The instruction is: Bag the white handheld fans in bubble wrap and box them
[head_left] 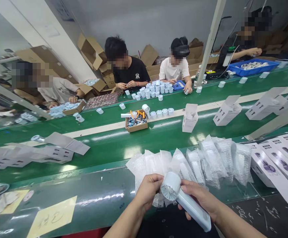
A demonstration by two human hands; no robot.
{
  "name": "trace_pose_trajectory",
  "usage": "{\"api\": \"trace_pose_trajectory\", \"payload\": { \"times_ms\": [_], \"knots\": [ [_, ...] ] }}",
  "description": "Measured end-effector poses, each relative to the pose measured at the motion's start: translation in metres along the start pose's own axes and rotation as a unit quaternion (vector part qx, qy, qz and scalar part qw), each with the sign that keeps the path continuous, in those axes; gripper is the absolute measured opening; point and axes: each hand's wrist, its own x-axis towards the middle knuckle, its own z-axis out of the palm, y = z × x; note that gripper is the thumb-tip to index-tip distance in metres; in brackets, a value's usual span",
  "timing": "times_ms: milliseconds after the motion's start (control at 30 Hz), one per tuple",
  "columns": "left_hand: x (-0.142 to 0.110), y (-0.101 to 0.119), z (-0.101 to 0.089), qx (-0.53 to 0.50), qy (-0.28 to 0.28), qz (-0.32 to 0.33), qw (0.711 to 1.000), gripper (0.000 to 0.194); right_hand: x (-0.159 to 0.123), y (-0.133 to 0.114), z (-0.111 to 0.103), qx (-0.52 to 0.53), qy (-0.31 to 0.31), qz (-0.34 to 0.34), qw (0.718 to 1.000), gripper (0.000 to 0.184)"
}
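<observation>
Pale-blue device (195,211) sits in your grasp over the bench edge — left hand (147,190) pinching its round head, right hand (203,198) clasping the handle — not yet bagged, while several bubble bags (213,158) beyond look filled, near printed boxes (270,162).

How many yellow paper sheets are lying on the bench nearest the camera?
2: a sheet with dark writing at the lower left, and a partly covered sheet farther left. More could be hidden underneath.
</observation>
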Motion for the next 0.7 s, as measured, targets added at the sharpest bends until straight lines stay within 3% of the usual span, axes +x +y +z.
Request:
{"api": "trace_pose_trajectory", "payload": {
  "times_ms": [133,200,267,333,400,533,633,700],
  "knots": [
    [0.006,0.011,-0.008,-0.003,0.081,0.069,0.994,0.034,-0.010,-0.011,-0.013,0.045,0.057,-0.005,0.997,0.031],
    [0.008,0.019,0.001,0.075,0.099,0.132,0.983,0.029,-0.013,-0.017,-0.016,0.083,0.037,0.012,0.996,0.032],
    [0.009,0.025,0.015,0.137,0.057,0.168,0.975,0.023,-0.013,-0.023,-0.014,0.094,-0.019,0.033,0.995,0.036],
    [0.009,0.025,0.028,0.139,-0.036,0.151,0.978,0.021,-0.012,-0.027,-0.007,0.075,-0.056,0.031,0.995,0.035],
    [0.009,0.022,0.034,0.083,-0.090,0.088,0.989,0.024,-0.011,-0.030,-0.001,0.041,-0.046,0.012,0.998,0.033],
    [0.015,0.015,0.023,-0.020,-0.038,0.004,0.999,0.034,-0.017,-0.032,-0.004,-0.017,0.030,-0.002,0.999,0.030],
    [0.017,0.014,0.017,-0.018,-0.018,0.018,1.000,0.036,-0.027,-0.029,-0.016,-0.021,0.064,0.001,0.998,0.030],
    [0.016,0.013,0.022,0.016,0.008,0.059,0.998,0.031,-0.033,-0.023,-0.022,0.014,0.035,0.004,0.999,0.035]
  ]
}}
